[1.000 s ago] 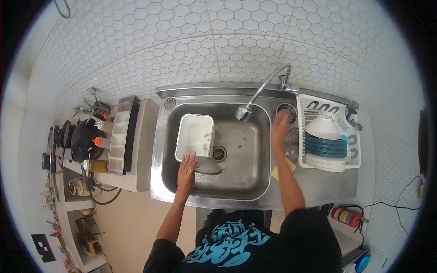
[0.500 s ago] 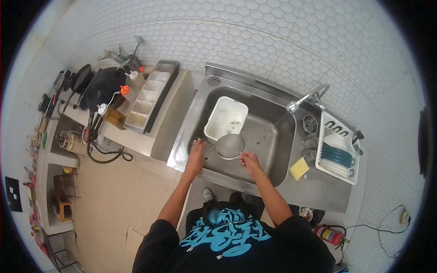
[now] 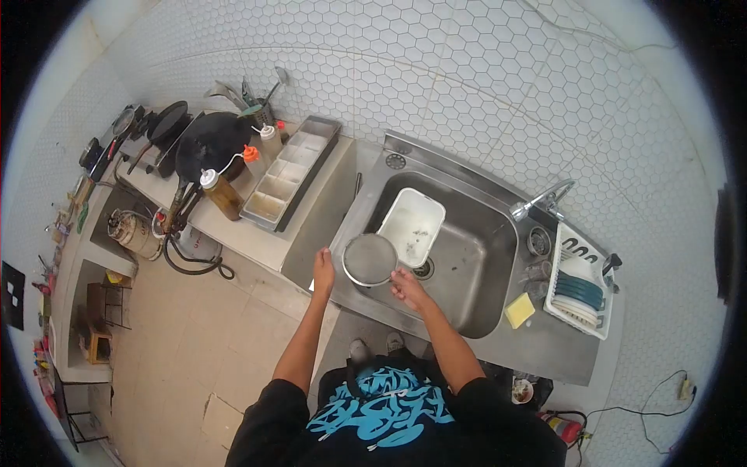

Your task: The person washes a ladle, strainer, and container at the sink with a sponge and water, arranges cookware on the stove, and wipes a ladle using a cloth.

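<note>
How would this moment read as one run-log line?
right hand: holding round strainer; left hand: open beside it; white tub: in sink; yellow sponge: on counter

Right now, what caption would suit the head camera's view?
Right hand holding a round strainer at a steel sink containing a white tub.

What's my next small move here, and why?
I'd bring the left hand in to the near-left rim of the round strainer. The right hand seems to have it by one side only, while the left is just off the opposite side, so a second hold would probably steady it.
</note>
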Demonstrator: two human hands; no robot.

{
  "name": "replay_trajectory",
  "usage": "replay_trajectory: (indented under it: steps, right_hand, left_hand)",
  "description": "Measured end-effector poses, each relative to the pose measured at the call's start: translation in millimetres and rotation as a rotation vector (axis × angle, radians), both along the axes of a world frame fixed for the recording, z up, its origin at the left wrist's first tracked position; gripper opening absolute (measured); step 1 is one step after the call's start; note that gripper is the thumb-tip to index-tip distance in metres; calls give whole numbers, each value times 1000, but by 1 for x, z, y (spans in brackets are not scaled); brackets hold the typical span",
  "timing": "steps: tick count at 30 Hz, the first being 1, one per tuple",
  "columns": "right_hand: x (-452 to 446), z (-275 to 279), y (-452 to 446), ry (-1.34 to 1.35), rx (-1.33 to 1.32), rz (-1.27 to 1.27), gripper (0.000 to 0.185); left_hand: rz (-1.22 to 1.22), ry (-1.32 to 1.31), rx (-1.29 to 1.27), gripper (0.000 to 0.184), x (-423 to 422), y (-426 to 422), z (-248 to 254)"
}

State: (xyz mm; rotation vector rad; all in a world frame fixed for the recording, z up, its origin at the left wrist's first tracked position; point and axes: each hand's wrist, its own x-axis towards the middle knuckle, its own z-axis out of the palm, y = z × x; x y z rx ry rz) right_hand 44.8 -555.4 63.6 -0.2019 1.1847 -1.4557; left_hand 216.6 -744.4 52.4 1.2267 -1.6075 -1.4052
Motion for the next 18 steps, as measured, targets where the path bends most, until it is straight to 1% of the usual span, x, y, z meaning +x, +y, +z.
replay_trajectory:
  steps: [1, 3, 4, 6, 8, 9, 11, 12, 14, 15, 16, 17, 18]
  right_hand:
    - [-2, 0, -1, 9, 32, 38, 13]
    - [-5, -6, -2, 14, 60, 67, 13]
    - [-8, -10, -5, 19, 50, 63, 13]
    - [-12, -9, -6, 28, 32, 55, 13]
    - [-11, -1, -4, -152, -80, 3, 14]
    - [-11, -8, -5, -151, -88, -1, 14]
    - [-13, -28, -9, 106, 113, 102, 15]
    - [-12, -24, -9, 108, 108, 95, 15]
    - [-9, -8, -11, -66, -32, -49, 15]
    - [-10, -11, -10, -59, -39, -62, 15]
    - [-8, -22, -5, -15, 12, -44, 14]
    - [-12, -29, -7, 37, 54, -23, 14]
    - [-17, -27, -12, 56, 35, -28, 14]
  left_hand:
    - [-2, 0, -5, 47, -3, 0, 2]
    - [-44, 202, 258, 66, -7, 4, 7]
    - [-53, 201, 254, 66, -9, 5, 10]
    - [-38, 218, 354, 76, -15, 5, 16]
    - [-6, 251, 364, 75, -20, 6, 19]
    - [29, 283, 383, 75, -23, 7, 19]
    - [21, 272, 336, 77, -27, 8, 15]
    - [19, 261, 295, 80, -28, 8, 13]
    - [2, 248, 265, 81, -30, 9, 19]
    - [-6, 237, 241, 82, -33, 11, 20]
    - [-22, 242, 237, 82, -34, 16, 19]
    - [-25, 281, 296, 85, -38, 16, 20]
    - [-24, 324, 351, 88, -44, 13, 23]
